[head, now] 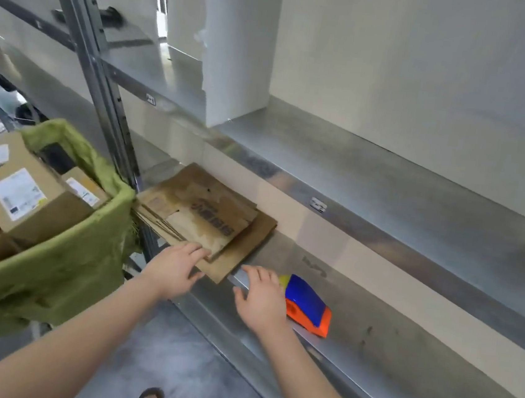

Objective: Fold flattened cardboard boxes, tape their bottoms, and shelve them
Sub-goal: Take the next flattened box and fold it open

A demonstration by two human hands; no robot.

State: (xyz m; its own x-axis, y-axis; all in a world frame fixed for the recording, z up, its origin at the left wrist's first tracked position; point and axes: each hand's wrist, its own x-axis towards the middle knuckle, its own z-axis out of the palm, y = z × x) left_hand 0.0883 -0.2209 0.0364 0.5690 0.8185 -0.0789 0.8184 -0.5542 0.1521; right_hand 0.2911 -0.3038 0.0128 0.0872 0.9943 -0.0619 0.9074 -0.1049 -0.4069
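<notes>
Your left hand [176, 270] lies released, fingers flat on the near edge of the cardboard stack [207, 219], low and left of centre. This stack is brown, creased and overhangs the shelf [371, 323] lip. Your right hand [260, 299] is relaxed and spread over that lip, just beside the glossy blue-and-orange dispenser [308, 304]. Bare scuffed steel runs on rightward. At left, a green-lined bin [52, 274] crowds the stack.
</notes>
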